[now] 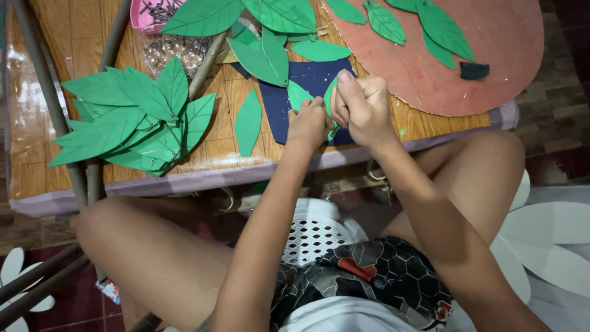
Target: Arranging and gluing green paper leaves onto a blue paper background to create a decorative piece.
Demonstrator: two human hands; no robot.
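Green paper leaf (330,101) sits pinched between your hands over the navy sheet (310,86) near the table (203,161) edge. Your right hand (364,110) has a tight fisted grip on it; your left hand (309,123) pinches its lower end. Pull unevenly and the thin paper could tear or crease. Your fingers hide most of the leaf, so any tool there is impossible to make out.

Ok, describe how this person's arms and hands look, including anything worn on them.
Both forearms are bare, with no sleeves reaching them. The left hand and right hand wear no gloves, and no rings, watch or bracelets show. The nails are short and unpainted.
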